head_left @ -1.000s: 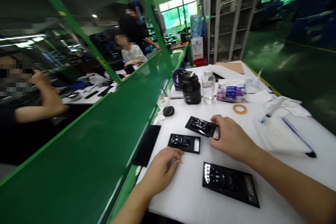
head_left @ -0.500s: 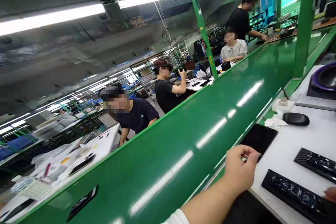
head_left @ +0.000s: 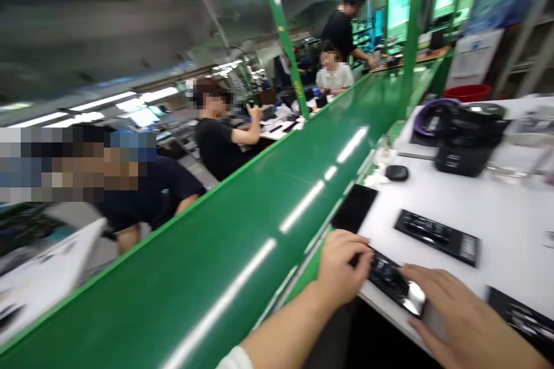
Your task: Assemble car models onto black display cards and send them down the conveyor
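Note:
My left hand [head_left: 341, 268] has its fingers curled round the near-left end of a glossy black packet [head_left: 389, 281] lying at the white table's front edge. My right hand [head_left: 459, 317] rests on the packet's other end, fingers stretched over it. A second black packet [head_left: 437, 236] lies flat just beyond, and the corner of a third black packet [head_left: 519, 317] shows at the lower right. A plain black sheet [head_left: 355, 207] sits at the table's left edge. The picture is smeared by motion.
A long green conveyor belt [head_left: 242, 242] runs along the left of the white table [head_left: 497, 213]. A black jar [head_left: 467, 144], a purple ring [head_left: 428, 121], a small black oval object [head_left: 397, 173] and a red bucket [head_left: 470, 92] stand further back. Several people sit and stand across the belt.
The view has swung back to the right towards the table. My left hand moved from the table's edge onto the nearest black packet, and my right hand came fully into view on it.

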Tool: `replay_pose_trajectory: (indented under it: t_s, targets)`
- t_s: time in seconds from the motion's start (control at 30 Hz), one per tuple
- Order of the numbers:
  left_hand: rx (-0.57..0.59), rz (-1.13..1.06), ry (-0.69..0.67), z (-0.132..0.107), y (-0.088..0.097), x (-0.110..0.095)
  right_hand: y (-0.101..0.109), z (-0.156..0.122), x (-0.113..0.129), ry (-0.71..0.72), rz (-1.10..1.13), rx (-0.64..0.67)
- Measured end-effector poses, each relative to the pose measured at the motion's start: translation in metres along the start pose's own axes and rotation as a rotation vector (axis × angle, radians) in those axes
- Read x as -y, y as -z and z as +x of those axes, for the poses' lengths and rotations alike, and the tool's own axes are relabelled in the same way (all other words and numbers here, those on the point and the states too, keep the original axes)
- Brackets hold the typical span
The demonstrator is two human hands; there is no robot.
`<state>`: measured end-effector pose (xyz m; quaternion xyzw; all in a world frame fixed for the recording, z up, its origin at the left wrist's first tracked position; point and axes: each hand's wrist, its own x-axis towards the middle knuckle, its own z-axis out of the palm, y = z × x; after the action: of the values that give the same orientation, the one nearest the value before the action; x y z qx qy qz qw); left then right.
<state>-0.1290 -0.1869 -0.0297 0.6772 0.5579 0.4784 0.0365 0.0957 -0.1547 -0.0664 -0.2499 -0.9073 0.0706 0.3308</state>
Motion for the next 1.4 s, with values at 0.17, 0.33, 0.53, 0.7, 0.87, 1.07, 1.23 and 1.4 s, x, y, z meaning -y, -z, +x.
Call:
replay_pose_trajectory:
  t_s: [0.17, 0.33, 0.53, 0.7, 0.87, 1.07, 1.23, 1.4]
  targets:
    - [-0.006, -0.046, -0.086, 0.009, -0.001, 0.011, 0.021, 0.027, 0.021, -0.207, 0.164, 0.255]
    - [0.077, 0.069, -0.343, 0.011, -0.001, 0.007, 0.026, 0.034, 0.021, -0.247, 0.212, 0.266]
    - [0.127, 0.094, -0.365, 0.011, -0.002, -0.001, 0.027, 0.034, 0.019, -0.224, 0.192, 0.259]
    - [0.164, 0.101, -0.353, 0.007, -0.004, 0.005, 0.027, 0.034, 0.022, -0.149, 0.149, 0.266]
    - [0.226, 0.045, -0.168, 0.002, -0.002, -0.001, 0.018, 0.025, 0.021, -0.112, 0.085, 0.274]
    - [0.344, -0.057, 0.198, 0.008, 0.005, -0.009, 0.007, 0.018, 0.018, -0.043, 0.033, 0.255]
    - [0.426, -0.090, 0.447, 0.009, 0.008, -0.010, 0.000, 0.009, 0.012, 0.034, -0.079, 0.192]
    - [0.480, -0.071, 0.518, 0.010, 0.010, -0.012, -0.005, 0.008, 0.012, 0.110, -0.171, 0.125]
